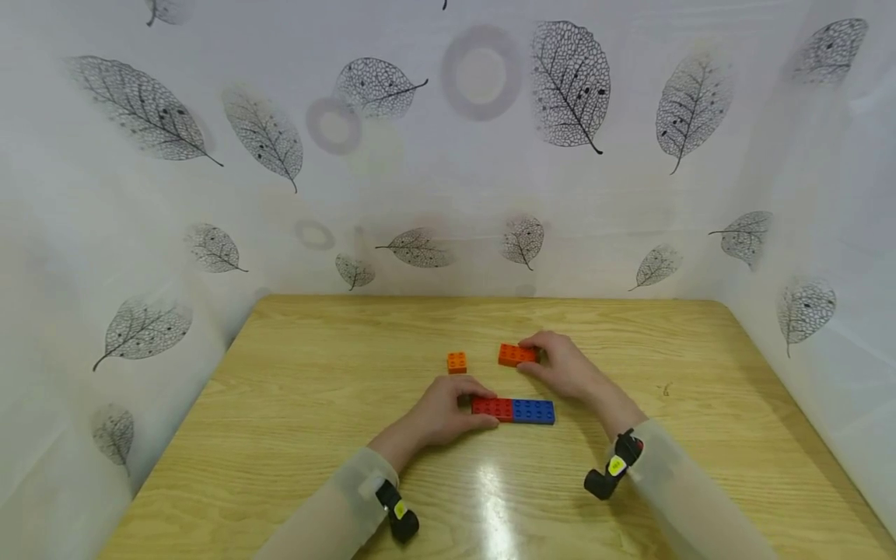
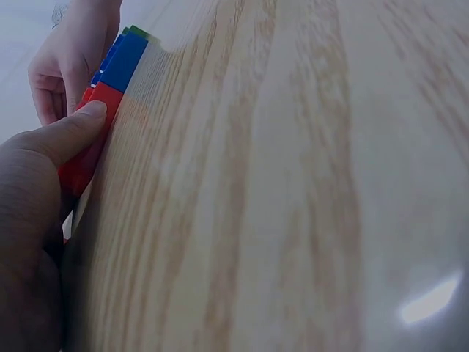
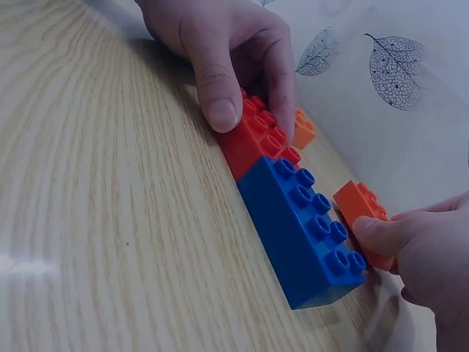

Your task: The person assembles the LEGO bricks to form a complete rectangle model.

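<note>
wood-grain tabletop (image 1: 315, 373): we saw a pale surface that ran back to rounded far corners, with a small dark mark (image 1: 665, 389) on its right half.
glare (image 1: 495, 513): we noticed a white streak on the near part of the tabletop, in front of the bricks.
white curtain (image 1: 434, 179): we found it hung behind the tabletop and along both sides, printed with dark skeleton leaves (image 1: 570, 84) and grey rings (image 1: 449, 74).
red brick (image 1: 501, 409): we placed it near the middle of the tabletop, studs up, end to end with and touching the blue brick (image 1: 533, 411).
left hand (image 1: 444, 411): we saw it grasping the red brick, thumb on the near side, fingers on the far side.
orange-red brick (image 1: 513, 355): we saw it beyond the blue brick and apart from it; we could not tell whether it touched the tabletop.
right hand (image 1: 561, 367): we saw it pinching the orange-red brick by its right end.
small orange brick (image 1: 457, 362): we saw it standing ungripped, just beyond the left hand.
</note>
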Demonstrator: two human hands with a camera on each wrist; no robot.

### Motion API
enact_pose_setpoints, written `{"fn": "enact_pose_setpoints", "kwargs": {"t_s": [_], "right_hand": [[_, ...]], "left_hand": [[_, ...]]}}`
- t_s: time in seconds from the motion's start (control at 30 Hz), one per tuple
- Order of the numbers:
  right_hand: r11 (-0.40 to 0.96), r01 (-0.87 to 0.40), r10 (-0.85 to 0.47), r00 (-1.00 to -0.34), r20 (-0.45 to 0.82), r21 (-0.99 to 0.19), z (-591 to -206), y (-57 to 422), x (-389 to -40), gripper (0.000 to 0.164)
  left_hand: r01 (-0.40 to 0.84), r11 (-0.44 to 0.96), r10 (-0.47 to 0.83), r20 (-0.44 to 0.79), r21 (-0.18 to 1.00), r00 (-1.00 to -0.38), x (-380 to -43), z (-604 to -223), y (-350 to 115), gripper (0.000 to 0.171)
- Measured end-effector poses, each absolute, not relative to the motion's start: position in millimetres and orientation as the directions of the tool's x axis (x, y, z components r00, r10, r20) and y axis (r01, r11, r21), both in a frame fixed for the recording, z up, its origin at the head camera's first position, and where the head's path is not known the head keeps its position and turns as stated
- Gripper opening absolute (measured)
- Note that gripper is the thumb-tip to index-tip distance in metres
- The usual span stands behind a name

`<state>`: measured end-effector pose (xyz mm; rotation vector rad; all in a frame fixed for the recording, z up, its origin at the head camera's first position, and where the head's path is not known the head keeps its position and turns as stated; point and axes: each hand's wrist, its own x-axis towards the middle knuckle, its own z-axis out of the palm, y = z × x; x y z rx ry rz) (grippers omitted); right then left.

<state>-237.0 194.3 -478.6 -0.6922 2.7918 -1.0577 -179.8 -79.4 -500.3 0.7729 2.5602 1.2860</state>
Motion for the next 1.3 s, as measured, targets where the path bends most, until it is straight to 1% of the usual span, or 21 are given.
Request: {"fn": "enact_pose_setpoints", "kwargs": {"t_s": [0.27,0.6,0.7,0.9,1.1,1.3], "right_hand": [[0.633,-0.381,-0.440,-0.893,0.091,-0.674,-469,196,-226,0.042],[0.614,-0.449,-0.478,-0.866,0.147,-0.649,-456,197,-213,0.039],[0.609,-0.474,-0.496,-0.853,0.160,-0.636,-454,198,-209,0.038],[0.566,-0.555,-0.551,-0.805,0.220,-0.610,-454,199,-202,0.035],[0.518,-0.567,-0.572,-0.786,0.233,-0.640,-454,199,-193,0.034],[0.501,-0.581,-0.584,-0.774,0.245,-0.642,-453,197,-185,0.033]], "left_hand": [[0.380,0.499,0.526,0.076,0.779,-0.847,-182,-502,-79,0.037],[0.367,0.502,0.520,0.065,0.783,-0.852,-181,-500,-81,0.038],[0.363,0.503,0.521,0.060,0.784,-0.851,-181,-501,-80,0.038],[0.361,0.500,0.523,0.058,0.787,-0.851,-181,-502,-80,0.037],[0.357,0.498,0.520,0.058,0.790,-0.852,-180,-501,-80,0.038],[0.374,0.496,0.524,0.074,0.783,-0.849,-181,-501,-80,0.039]]}}
